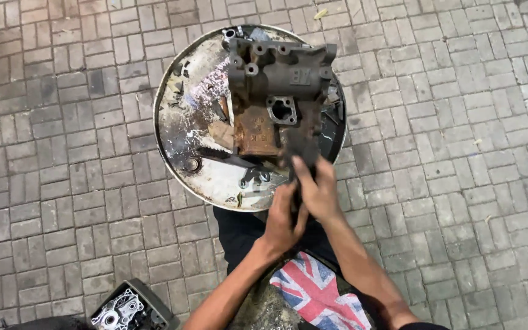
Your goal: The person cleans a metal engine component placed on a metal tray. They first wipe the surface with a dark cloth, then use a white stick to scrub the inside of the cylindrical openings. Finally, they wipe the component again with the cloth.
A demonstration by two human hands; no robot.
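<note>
An engine block (pixel 279 91) stands on a drum top (pixel 181 140), right of centre. Both hands (pixel 300 205) meet at its near edge, perhaps around a rag. A casing (pixel 123 311) lies near-left on the paving (pixel 459 183).

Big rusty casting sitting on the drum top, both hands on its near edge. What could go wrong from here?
1. The metal casting sits toward the far right of the drum top, reaching close to the rim; a pull or push could tip it off onto the paving.
2. The left hand and right hand are bare, close together at the casting's dark lower edge; they could get pinched or cut if it shifts.
3. The drum top looks oily and carries a loose bracket; things may slide.
</note>
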